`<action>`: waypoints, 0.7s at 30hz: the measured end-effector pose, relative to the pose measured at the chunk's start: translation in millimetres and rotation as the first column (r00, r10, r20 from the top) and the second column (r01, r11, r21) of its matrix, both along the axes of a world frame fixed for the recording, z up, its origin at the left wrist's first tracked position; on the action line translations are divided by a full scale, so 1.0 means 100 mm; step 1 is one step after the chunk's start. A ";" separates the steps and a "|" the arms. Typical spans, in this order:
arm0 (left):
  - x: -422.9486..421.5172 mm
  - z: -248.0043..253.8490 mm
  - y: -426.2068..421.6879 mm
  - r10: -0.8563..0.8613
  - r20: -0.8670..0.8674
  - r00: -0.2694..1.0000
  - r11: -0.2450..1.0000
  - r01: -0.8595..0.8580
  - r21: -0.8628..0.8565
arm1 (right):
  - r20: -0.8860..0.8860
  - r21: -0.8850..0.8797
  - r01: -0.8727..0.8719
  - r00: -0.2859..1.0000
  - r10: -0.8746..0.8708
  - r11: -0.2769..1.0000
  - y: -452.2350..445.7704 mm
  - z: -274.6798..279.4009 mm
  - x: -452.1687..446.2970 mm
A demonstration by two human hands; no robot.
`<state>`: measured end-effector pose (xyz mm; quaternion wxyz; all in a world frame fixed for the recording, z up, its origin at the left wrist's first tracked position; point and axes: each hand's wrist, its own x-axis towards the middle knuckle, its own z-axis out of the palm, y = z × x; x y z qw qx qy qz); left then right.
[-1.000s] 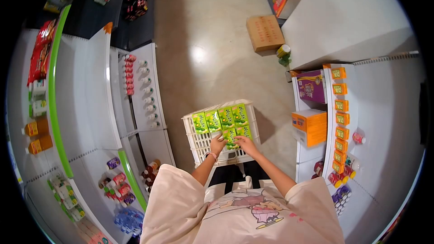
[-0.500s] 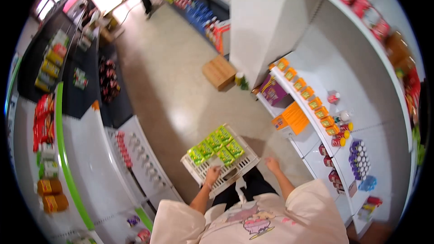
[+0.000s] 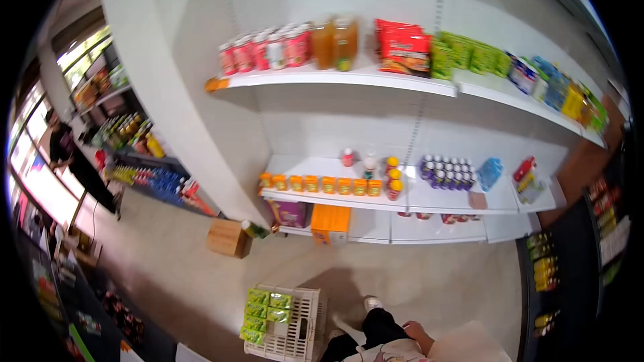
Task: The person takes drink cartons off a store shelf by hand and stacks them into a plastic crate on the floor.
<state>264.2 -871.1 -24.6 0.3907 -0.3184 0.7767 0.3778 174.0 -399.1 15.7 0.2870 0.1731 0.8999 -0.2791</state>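
A white slatted crate [image 3: 305, 318] stands on the floor at the bottom centre, with several green packs [image 3: 255, 310] laid on its left part. My right hand [image 3: 414, 330] hangs near my right thigh, to the right of the crate and away from it; it is small and blurred, so its fingers cannot be made out. No part of my left hand shows. My white shoe [image 3: 372, 303] is on the floor beside the crate.
Ahead, white shelves hold pink bottles [image 3: 295, 47], red bags [image 3: 404, 50], orange boxes [image 3: 329, 185] and purple bottles [image 3: 446, 171]. A cardboard box [image 3: 227, 238] sits by the pillar [image 3: 161, 80]. Another person [image 3: 77, 161] stands at the far left.
The view has swung right and up to the shelves. My hands have come away from the green packs; the right is now beside my leg, and the left has gone out of view.
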 end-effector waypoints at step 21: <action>-3.23 0.73 4.59 -0.362 -0.624 0.693 0.782 0.590 0.202 | -0.495 -0.252 0.515 0.658 -0.567 0.819 2.77 0.46 -0.67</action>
